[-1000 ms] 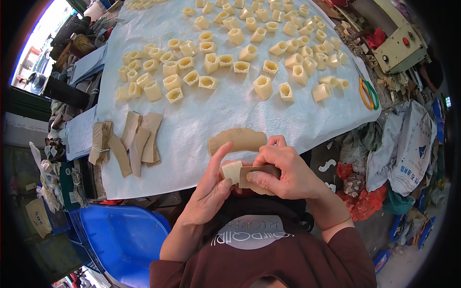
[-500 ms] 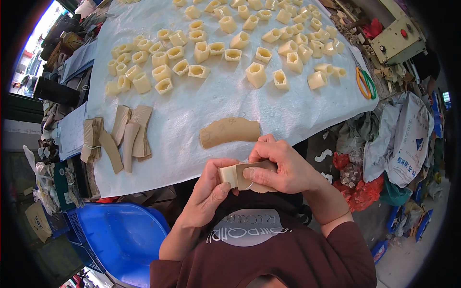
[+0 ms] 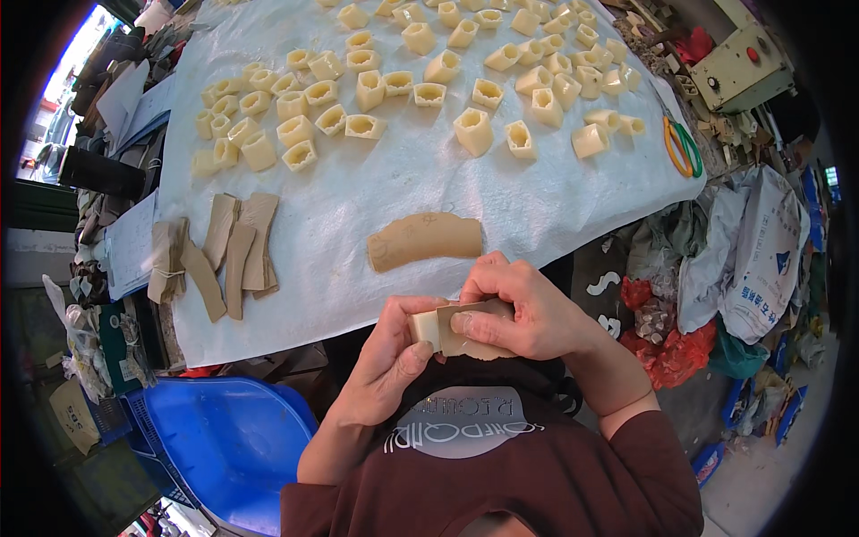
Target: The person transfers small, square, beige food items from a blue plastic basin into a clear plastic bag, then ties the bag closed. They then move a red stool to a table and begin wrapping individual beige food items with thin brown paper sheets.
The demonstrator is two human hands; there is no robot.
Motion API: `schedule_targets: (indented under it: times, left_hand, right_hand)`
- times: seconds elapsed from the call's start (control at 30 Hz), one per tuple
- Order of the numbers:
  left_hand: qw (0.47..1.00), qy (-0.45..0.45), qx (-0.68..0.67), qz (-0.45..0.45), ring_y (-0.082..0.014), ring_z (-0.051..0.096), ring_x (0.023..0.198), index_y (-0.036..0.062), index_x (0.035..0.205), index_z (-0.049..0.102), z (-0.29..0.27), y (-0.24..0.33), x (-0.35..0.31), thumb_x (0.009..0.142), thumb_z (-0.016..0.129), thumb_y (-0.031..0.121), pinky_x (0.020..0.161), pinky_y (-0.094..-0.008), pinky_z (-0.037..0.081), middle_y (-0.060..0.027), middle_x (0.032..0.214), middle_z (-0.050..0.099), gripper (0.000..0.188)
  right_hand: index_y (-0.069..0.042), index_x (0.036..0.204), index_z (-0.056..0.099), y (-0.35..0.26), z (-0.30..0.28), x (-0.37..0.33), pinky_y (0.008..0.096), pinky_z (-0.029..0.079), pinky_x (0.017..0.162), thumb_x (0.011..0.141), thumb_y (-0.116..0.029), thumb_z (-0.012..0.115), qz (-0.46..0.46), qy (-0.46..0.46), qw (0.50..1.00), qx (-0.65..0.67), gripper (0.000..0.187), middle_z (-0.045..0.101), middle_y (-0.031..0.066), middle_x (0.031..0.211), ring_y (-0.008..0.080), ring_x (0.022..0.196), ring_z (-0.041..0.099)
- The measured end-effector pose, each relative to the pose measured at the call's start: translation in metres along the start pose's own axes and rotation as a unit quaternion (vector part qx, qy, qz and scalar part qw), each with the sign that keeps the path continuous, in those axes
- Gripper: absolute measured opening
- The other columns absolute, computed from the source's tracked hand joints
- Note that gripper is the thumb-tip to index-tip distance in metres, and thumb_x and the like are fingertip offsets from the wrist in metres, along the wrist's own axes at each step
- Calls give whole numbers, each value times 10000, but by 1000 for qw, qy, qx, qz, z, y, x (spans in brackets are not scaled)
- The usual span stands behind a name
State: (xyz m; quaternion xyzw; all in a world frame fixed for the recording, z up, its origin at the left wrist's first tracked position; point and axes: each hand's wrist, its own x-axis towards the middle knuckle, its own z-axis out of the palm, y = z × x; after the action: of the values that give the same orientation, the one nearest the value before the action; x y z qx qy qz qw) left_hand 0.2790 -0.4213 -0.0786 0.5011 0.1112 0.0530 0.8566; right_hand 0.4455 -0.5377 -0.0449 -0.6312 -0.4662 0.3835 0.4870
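Close to my body, just off the table's near edge, my left hand (image 3: 386, 356) grips a small cream-coloured block-like piece (image 3: 425, 328) between thumb and fingers. My right hand (image 3: 528, 311) pinches a brown sandpaper-like strip (image 3: 453, 344) under its thumb, held against the right side of the cream piece. The far end of that piece is covered by the strip and fingers. Beyond both hands, a curved brown sheet (image 3: 425, 243) lies flat on the white-covered table (image 3: 331, 192). Many hollow cream pieces (image 3: 472, 132) with jagged openings stand and lie across the far half.
Brown strips (image 3: 240, 255) lie at the table's left, one bundle tied. Orange and green loops (image 3: 683, 148) rest by the right edge. A blue tub (image 3: 228, 447) sits lower left, bags (image 3: 747, 259) on the right, and a control box (image 3: 741, 72) with a red button upper right.
The view has shifted slightly. A thin pale loop or thread seen by the right thumb earlier no longer shows. Both hands keep nearly the same hold on the cream piece and strip.
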Motion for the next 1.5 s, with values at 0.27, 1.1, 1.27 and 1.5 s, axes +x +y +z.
schedule_targets:
  times: [0.27, 1.1, 1.27, 1.5]
  left_hand:
    - [1000, 4, 2, -8, -171, 505, 965, 2, 1178, 357, 1, 0, 1, 885, 556, 348, 774, -316, 428, -116, 1103, 486, 495]
    - [990, -1, 140, -5, -125, 434, 948, 7, 1271, 276, 11, 3, 9, 935, 411, 184, 837, -277, 380, -86, 1106, 437, 403]
    - [996, 26, 85, -3, -121, 465, 887, 25, 1261, 264, 12, -4, 11, 916, 502, 292, 758, -255, 387, -71, 1030, 490, 497]
    - [999, 29, 29, 0, -116, 472, 882, 47, 1248, 263, 11, -9, 12, 916, 508, 256, 764, -256, 391, -68, 1023, 492, 463]
  right_hand:
    - [-19, 729, 555, 1, -4, 0, 331, 395, 696, 767, -187, 635, 28, -20, 999, 3, 190, 575, 79, 658, 200, 641, 491]
    - [-78, 772, 537, 20, -1, -1, 351, 270, 860, 734, -136, 626, -77, 34, 989, -121, 113, 508, 35, 860, 185, 851, 470]
    - [-72, 778, 522, 20, 2, -1, 351, 286, 874, 714, -101, 599, -78, 39, 990, -107, 104, 497, 36, 877, 205, 876, 455]
    - [-68, 822, 497, 21, 6, -4, 373, 307, 879, 714, -87, 586, -69, 42, 994, -73, 141, 481, 62, 942, 248, 931, 424]
